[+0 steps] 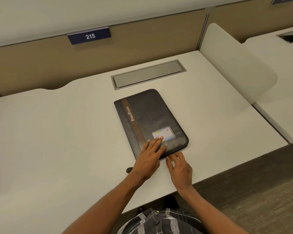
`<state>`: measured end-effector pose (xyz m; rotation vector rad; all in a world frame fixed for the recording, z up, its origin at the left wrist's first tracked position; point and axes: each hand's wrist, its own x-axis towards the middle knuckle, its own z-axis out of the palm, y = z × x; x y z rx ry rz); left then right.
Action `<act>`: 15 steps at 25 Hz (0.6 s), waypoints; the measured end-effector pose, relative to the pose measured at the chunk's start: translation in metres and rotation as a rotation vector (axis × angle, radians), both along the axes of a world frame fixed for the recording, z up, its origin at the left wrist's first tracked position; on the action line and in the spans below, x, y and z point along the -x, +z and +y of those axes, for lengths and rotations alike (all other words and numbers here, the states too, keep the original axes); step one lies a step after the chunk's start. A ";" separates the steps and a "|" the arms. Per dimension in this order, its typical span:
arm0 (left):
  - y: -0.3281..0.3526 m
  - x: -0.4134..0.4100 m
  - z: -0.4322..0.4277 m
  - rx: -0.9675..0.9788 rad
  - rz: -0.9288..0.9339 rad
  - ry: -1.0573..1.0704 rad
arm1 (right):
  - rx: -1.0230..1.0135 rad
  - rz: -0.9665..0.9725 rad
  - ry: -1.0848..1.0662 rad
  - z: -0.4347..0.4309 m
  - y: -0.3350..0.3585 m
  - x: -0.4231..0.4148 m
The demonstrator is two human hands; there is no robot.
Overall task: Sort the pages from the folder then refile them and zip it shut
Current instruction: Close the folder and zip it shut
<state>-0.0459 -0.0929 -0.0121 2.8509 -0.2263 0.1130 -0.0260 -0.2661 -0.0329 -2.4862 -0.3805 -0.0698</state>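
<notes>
Head view, nearest items first.

1. A black-and-white plaid woven shirt (159, 222) fills the bottom edge. Two bare forearms extend from it over the desk.
2. The right hand (180, 168) rests at the near short edge of the folder. Its fingertips (172, 157) are loosely bent and touch that edge. Whether they pinch anything there cannot be told.
3. The left hand (149, 157) lies palm down on the near corner of the folder. Its fingers (156, 142) are straight and spread, pressing flat on the cover and reaching the lower edge of the card window.
4. A small dark rounded item (129, 170) shows on the desk just beside the left wrist. It is partly hidden and cannot be identified.
5. The black rectangular grained leather-look folder (150, 115) lies flat, cover closed, at the middle of the smooth off-white laminate desk (57, 132), turned slightly clockwise. Its corners are rounded and a raised dark border runs round the rim. A brown lengthwise stripe (134, 122) carries the word "PortFolio" in pale letters. A clear plastic card window (164, 133) near the right corner holds a pale printed card.
6. A long matte grey metal cable hatch (148, 74) sits flush in the desk just beyond the folder.
7. A white rounded-corner side divider (235, 68) stands at the right.
8. A tan fabric back partition (41, 65) carries a dark blue number plate (90, 36) reading "215".
</notes>
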 end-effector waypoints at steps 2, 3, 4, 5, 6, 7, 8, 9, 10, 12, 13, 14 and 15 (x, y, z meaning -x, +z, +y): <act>0.003 -0.018 -0.006 -0.015 0.031 -0.065 | -0.001 0.018 0.021 0.001 0.000 0.001; 0.004 -0.026 -0.009 -0.035 0.042 -0.111 | 0.002 0.024 0.027 0.001 0.000 0.001; 0.004 -0.032 -0.010 -0.053 0.048 -0.156 | 0.002 0.028 0.026 0.001 0.001 0.000; 0.005 -0.038 -0.010 -0.063 0.052 -0.192 | -0.002 0.026 0.019 0.000 0.002 -0.002; 0.006 -0.041 -0.009 -0.067 0.048 -0.212 | -0.005 0.021 0.010 -0.001 0.001 -0.004; 0.006 -0.043 -0.008 -0.072 0.040 -0.217 | 0.000 0.016 0.001 -0.003 0.001 -0.006; 0.007 -0.045 -0.006 -0.079 0.030 -0.217 | 0.011 0.011 -0.009 -0.005 0.001 -0.008; 0.007 -0.045 -0.004 -0.087 0.023 -0.216 | 0.025 0.006 -0.017 -0.007 0.000 -0.010; 0.007 -0.046 -0.003 -0.090 0.015 -0.218 | 0.035 -0.002 -0.023 -0.009 -0.001 -0.012; 0.008 -0.045 -0.003 -0.099 -0.003 -0.221 | 0.053 -0.021 -0.042 -0.015 -0.002 -0.018; 0.008 -0.045 -0.003 -0.107 -0.008 -0.221 | 0.066 -0.031 -0.063 -0.019 -0.001 -0.024; 0.008 -0.045 -0.003 -0.113 -0.013 -0.220 | 0.082 -0.041 -0.090 -0.024 0.000 -0.029; 0.007 -0.045 -0.003 -0.123 -0.016 -0.221 | 0.092 -0.049 -0.117 -0.028 0.002 -0.035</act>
